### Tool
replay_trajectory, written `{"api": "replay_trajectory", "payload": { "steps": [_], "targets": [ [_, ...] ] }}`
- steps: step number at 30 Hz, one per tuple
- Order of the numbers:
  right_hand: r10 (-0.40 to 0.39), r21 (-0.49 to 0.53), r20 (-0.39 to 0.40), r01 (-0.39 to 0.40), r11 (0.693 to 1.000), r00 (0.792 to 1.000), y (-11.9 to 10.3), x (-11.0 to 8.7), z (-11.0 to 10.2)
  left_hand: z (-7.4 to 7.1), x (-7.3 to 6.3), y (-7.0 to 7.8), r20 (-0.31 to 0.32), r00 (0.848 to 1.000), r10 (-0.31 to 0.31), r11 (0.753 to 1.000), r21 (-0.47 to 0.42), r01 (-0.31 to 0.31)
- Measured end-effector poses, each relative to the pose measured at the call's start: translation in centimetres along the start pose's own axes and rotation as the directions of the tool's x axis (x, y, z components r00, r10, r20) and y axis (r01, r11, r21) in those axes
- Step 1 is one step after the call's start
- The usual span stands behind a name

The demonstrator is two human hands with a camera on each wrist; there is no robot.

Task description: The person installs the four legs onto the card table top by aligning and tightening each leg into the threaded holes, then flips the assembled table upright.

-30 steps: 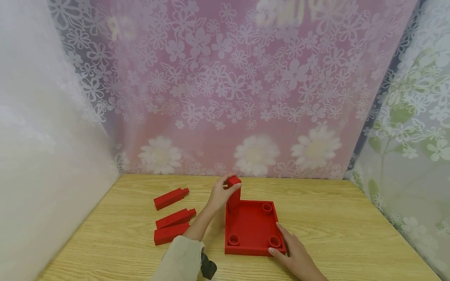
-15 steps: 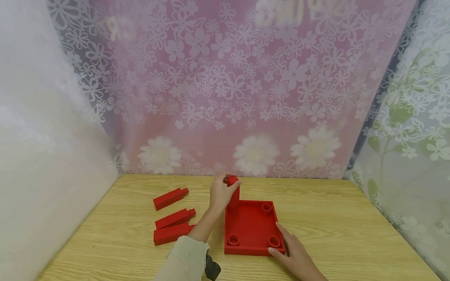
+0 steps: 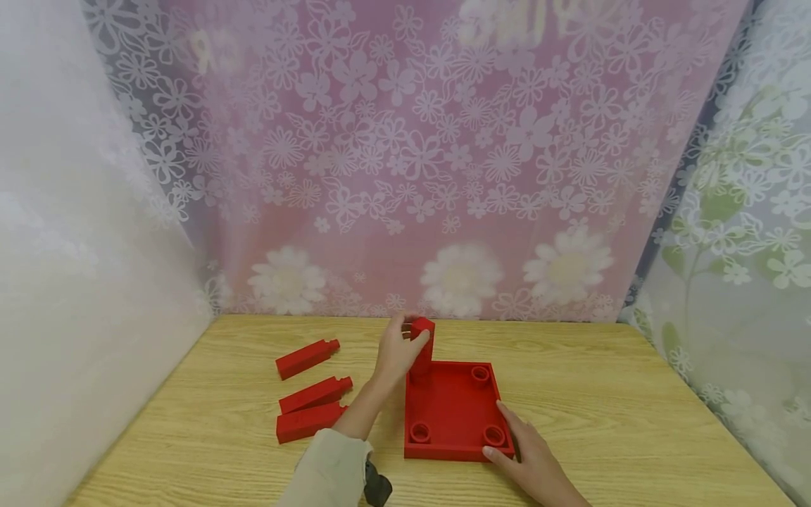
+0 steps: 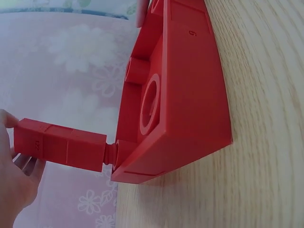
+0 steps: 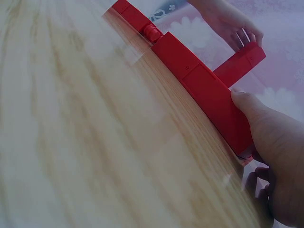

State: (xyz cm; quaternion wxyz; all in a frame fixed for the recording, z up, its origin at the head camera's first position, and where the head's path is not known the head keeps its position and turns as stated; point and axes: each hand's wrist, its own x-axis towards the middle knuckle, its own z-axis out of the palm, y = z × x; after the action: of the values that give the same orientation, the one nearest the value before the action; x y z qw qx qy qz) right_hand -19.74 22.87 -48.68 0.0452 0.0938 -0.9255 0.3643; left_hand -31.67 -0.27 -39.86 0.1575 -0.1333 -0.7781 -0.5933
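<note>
A red block-like leg [image 3: 423, 352] stands upright at the far left corner of a shallow red square tray [image 3: 451, 452]. My left hand [image 3: 398, 350] grips the leg near its top, thumb on the near side. In the left wrist view, the leg's narrow neck [image 4: 110, 154] meets a round socket in that corner, and part of the neck still shows. Round sockets also stand in the other corners, such as the near left socket [image 3: 421, 432]. My right hand [image 3: 533, 461] holds the tray's near right corner, thumb at the front rim and fingers along the right side.
Three more red legs lie on the wooden table [image 3: 608, 422] to the left: a far leg [image 3: 305, 359], a middle leg [image 3: 313, 395] and a near leg [image 3: 307, 422], the last two touching. A flowered curtain [image 3: 393, 176] hangs behind the table.
My left hand has turned slightly around the top of the leg, its thumb and wrist shifting a little. The tray and my right hand have stayed in place.
</note>
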Motion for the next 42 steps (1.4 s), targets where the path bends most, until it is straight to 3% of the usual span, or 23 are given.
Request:
{"api": "replay_trajectory", "payload": {
  "steps": [8,17,26,37,42],
  "targets": [
    [-0.008,-0.002,-0.003,0.008,1.000,1.000,-0.1,-0.1,0.0,-0.1,0.1,0.2,0.003,0.994,0.112,0.980,0.164,-0.111],
    [-0.011,-0.001,-0.014,0.011,1.000,1.000,-0.2,0.0,0.1,0.7,-0.3,0.5,-0.020,0.999,0.048,0.980,0.194,-0.043],
    [-0.009,-0.002,-0.008,0.009,1.000,1.000,-0.2,0.0,0.1,0.6,-0.6,0.0,-0.035,0.999,-0.026,0.998,0.052,0.028],
    [-0.001,0.011,0.002,0.001,1.000,1.000,-0.2,0.0,0.0,0.4,-0.2,0.0,-0.006,0.998,0.064,0.986,0.157,-0.062],
    [-0.004,0.012,-0.002,0.004,1.000,1.000,-0.2,-0.1,0.0,0.8,-0.3,0.1,-0.021,1.000,0.018,0.984,0.177,-0.014]
  ]
}}
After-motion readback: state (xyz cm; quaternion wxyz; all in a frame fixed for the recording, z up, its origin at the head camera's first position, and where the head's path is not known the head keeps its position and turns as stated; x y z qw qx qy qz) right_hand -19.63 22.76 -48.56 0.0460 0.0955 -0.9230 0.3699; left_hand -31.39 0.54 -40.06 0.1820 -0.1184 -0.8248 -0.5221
